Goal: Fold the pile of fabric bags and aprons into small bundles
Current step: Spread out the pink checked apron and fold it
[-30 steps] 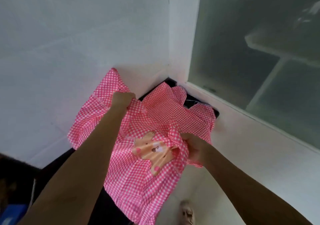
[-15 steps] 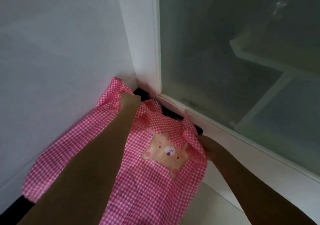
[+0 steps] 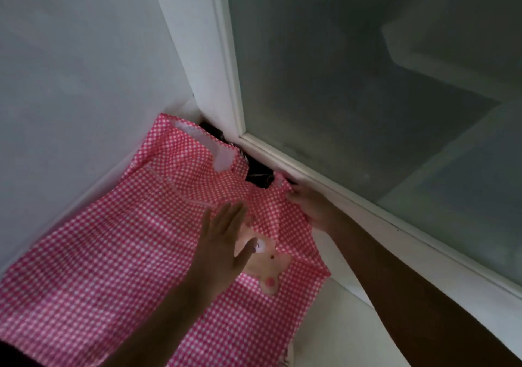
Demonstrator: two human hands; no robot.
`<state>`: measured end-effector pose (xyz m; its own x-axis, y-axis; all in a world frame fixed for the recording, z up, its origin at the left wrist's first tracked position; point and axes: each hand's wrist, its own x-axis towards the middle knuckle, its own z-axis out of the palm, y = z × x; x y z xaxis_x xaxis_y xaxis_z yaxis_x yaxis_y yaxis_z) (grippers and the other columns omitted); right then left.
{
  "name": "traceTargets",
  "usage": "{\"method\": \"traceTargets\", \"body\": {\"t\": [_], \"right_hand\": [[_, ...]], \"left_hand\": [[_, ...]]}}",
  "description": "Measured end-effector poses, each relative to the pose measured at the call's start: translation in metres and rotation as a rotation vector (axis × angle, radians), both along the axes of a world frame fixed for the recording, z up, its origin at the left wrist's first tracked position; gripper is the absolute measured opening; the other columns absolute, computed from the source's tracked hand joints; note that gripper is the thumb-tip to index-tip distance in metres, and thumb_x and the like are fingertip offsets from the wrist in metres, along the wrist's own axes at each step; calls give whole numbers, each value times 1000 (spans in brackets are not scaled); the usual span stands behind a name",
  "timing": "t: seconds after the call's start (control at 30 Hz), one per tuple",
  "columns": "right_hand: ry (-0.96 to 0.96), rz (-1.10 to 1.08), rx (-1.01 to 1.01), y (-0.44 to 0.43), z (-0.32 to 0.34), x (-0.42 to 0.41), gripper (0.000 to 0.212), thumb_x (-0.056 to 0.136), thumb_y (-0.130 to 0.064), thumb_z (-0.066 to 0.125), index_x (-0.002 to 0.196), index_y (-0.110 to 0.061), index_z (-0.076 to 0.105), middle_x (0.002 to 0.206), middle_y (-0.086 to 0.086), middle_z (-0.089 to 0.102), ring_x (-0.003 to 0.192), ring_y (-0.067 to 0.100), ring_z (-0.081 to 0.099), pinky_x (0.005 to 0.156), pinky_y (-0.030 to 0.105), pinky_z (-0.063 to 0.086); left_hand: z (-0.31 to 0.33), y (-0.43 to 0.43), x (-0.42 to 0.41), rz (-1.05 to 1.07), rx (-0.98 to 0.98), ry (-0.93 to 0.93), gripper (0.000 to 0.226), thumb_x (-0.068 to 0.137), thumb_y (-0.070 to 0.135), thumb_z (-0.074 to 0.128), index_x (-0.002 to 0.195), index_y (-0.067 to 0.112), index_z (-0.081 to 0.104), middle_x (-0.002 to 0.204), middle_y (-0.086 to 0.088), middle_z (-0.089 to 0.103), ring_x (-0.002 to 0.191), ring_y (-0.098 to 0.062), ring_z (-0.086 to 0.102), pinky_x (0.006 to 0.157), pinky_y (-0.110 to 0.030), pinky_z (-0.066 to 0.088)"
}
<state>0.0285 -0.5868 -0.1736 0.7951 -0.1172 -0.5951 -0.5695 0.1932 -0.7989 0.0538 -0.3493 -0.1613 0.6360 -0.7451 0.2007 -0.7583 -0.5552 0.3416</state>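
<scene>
Head view: I see the pink checked apron [image 3: 113, 253] spread flat in the corner between the white wall [image 3: 70, 70] and the window frame [image 3: 353, 197]. Left hand [image 3: 223, 242] is flat, fingers straight, lying on the cloth and partly over the bear patch [image 3: 271, 267]. Right hand [image 3: 310, 205] grips the apron's raised upper right edge, just beside the frame. Dark fabric [image 3: 258, 174] shows behind the apron's top edge.

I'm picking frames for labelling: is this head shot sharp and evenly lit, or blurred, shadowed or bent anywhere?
Head view: soft overall, the left hand slightly smeared; both forearms sit in dark shadow while the apron reads clearly; the window glass is hazy, without hard glare; the window frame leans, skewed by the wide lens.
</scene>
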Motion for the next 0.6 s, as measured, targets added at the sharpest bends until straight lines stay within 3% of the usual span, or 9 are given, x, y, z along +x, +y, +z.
{"method": "traceTargets", "body": {"t": [0.07,0.1,0.17,0.27,0.33,0.4,0.47,0.53,0.6], "right_hand": [[44,-34,355,1,13,12,29,98,-19,47,121,-8,60,110,12,65,98,27,62,92,40,46],[47,-21,376,2,20,17,27,98,-22,46,116,-10,62,105,9,65,91,23,63,88,37,47],[51,23,163,7,36,25,30,98,-39,43,102,-18,65,99,8,66,83,20,62,87,40,50],[82,125,-374,9,48,16,65,95,-63,22,108,-17,65,97,10,65,84,23,62,82,34,50],[65,36,-419,10,44,-5,77,94,-66,16,107,-8,65,86,10,63,82,24,60,75,31,46],[25,-154,-338,13,36,-35,62,95,-63,22,103,-17,63,94,7,66,87,23,62,78,32,47],[-6,-352,-287,19,19,-70,49,89,-61,39,113,-21,55,113,9,64,96,22,63,79,33,50],[-5,-392,-287,34,4,-105,75,72,-51,64,135,-18,39,129,5,52,105,21,57,78,29,49],[-50,-237,-365,55,-1,-129,99,65,-31,79,145,-18,23,123,-6,46,106,13,53,84,27,47]], "left_hand": [[-18,1,-6,43,266,88,85,86,73,25,151,21,12,159,-7,8,146,-36,2,108,-63,-2],[-25,-3,-3,75,397,158,98,77,81,25,151,24,-5,160,-6,-10,143,-36,-16,105,-64,-10],[-41,-10,4,139,533,298,117,59,93,21,147,30,-22,154,-4,-30,134,-34,-35,102,-66,-16],[-50,-22,17,174,526,370,119,51,96,16,146,36,-23,150,-2,-39,133,-34,-40,99,-70,-17],[-49,-25,23,181,529,364,116,60,93,30,147,36,-21,151,-3,-38,134,-35,-39,99,-72,-16],[-47,-29,26,195,515,372,114,67,86,42,147,36,-20,151,-3,-37,135,-36,-38,100,-71,-16],[-42,-29,27,198,530,374,112,70,83,44,147,36,-21,151,-3,-37,135,-36,-37,100,-70,-16],[-42,-29,28,194,543,378,111,70,83,43,146,36,-23,151,-3,-38,135,-37,-36,99,-70,-17],[-42,-29,29,189,552,398,111,70,83,43,147,36,-22,152,-3,-36,136,-37,-35,99,-70,-17]]}}
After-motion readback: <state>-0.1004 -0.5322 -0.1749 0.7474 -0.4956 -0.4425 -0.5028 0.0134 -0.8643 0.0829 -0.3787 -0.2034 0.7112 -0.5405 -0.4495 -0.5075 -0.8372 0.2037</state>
